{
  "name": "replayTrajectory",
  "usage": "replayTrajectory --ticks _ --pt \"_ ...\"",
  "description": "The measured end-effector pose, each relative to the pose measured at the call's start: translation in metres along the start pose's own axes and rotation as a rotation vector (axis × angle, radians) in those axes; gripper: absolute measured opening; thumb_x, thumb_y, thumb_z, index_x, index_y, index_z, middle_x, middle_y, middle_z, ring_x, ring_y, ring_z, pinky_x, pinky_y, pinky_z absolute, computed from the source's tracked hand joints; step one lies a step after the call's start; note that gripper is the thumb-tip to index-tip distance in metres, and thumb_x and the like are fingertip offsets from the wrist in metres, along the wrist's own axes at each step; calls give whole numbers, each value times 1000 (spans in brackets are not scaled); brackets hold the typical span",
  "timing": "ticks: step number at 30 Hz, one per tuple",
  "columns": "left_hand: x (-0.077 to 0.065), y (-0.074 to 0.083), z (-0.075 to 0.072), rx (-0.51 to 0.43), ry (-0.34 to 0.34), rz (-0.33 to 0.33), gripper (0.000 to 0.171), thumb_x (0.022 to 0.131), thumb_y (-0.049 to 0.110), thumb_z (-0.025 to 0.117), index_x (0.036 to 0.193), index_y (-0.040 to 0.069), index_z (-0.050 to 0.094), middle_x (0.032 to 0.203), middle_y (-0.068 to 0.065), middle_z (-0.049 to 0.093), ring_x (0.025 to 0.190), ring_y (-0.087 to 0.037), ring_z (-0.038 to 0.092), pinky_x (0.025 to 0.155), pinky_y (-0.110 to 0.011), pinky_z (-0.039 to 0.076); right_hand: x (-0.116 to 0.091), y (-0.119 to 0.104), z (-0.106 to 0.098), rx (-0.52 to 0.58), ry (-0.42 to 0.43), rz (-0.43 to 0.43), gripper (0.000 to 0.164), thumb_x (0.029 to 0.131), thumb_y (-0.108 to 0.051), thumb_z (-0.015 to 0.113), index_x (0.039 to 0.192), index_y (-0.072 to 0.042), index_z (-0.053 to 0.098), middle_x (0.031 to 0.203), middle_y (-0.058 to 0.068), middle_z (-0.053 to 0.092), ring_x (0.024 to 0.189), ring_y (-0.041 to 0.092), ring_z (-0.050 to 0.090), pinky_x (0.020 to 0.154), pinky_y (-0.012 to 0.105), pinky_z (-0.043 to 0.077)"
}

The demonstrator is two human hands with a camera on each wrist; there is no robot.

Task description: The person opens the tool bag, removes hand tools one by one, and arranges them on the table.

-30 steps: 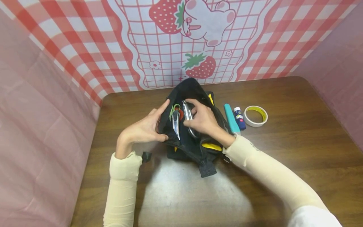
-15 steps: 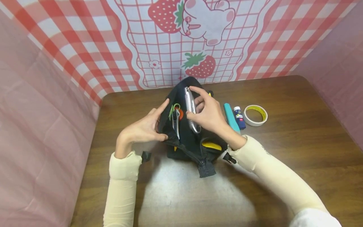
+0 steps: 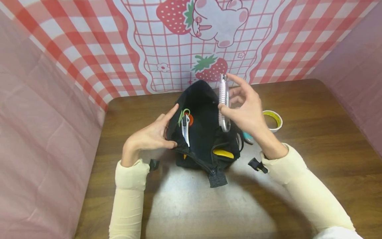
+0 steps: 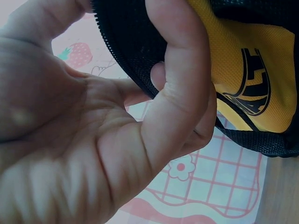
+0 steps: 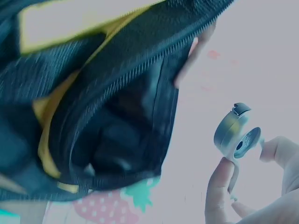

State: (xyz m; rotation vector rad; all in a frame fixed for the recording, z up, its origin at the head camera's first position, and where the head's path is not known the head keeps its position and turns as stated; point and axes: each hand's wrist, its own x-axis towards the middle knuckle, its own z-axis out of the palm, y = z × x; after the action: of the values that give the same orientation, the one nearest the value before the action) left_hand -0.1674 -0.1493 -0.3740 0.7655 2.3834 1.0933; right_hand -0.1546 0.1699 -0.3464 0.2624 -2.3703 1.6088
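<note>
A black tool bag with yellow panels stands unzipped on the table. My left hand holds its left rim; in the left wrist view fingers bend around the zippered edge. Inside lie a box cutter with a black slider, and the green and orange loops of another item. Up at the bag's right side, my right hand pinches a long silver tool with a row of ridges and a rounded end. The right wrist view shows that rounded end between thumb and fingers, beside the bag's opening.
Right of the bag is a tape roll, partly behind my right hand. A turquoise object shows only its lower end under that hand. The bag's buckle strap hangs near my right sleeve. A strawberry-patterned cloth backs the table.
My right hand has lifted the silver tool up and rightward out of the bag. It now covers the glue stick and most of the turquoise object. My left hand has stayed on the rim.
</note>
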Motion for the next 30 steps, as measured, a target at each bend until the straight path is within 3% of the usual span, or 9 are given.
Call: replayTrajectory --ticks 6,14,18,24,27,30 --pt "-1 -3 0 5 7 17 125 84 8 87 180 12 6 117 -18 43 92 -28 48 80 -39 46 -2 11 -29 -52 60 27 79 90 -1 82 163 -22 57 108 2 66 84 11 70 71 19 59" --pt "-1 -3 1 -11 4 11 126 83 8 87 180 14 6 117 -18 42 90 -27 48 80 -40 45 -5 47 -72 -176 143 127 79 90 -4 83 162 -23 58 104 -5 65 82 3 68 66 17 56" --pt "0 -3 1 -13 1 13 125 84 8 87 180 14 6 117 -19 42 91 -31 49 80 -40 46 -6 71 -95 -311 159 173 82 91 -10 83 166 -24 54 110 6 67 80 -6 63 61 14 53" --pt "1 -2 2 12 6 8 126 84 10 87 180 16 6 118 -19 44 107 -31 44 89 -42 46 -6 102 -123 -475 168 234 82 92 -17 81 168 -22 50 122 23 70 75 -15 54 62 9 45" --pt "1 -2 1 17 6 14 126 84 10 87 180 15 6 118 -19 44 106 -31 44 88 -42 46 -7 114 -136 -541 154 262 82 93 -21 80 169 -22 49 123 23 71 75 -13 53 67 16 43" --pt "1 -1 1 16 4 22 125 85 11 87 180 14 6 117 -19 43 102 -30 45 85 -41 46 -6 126 -148 -631 127 270 82 92 -24 79 168 -21 50 123 24 72 83 6 61 75 34 44"
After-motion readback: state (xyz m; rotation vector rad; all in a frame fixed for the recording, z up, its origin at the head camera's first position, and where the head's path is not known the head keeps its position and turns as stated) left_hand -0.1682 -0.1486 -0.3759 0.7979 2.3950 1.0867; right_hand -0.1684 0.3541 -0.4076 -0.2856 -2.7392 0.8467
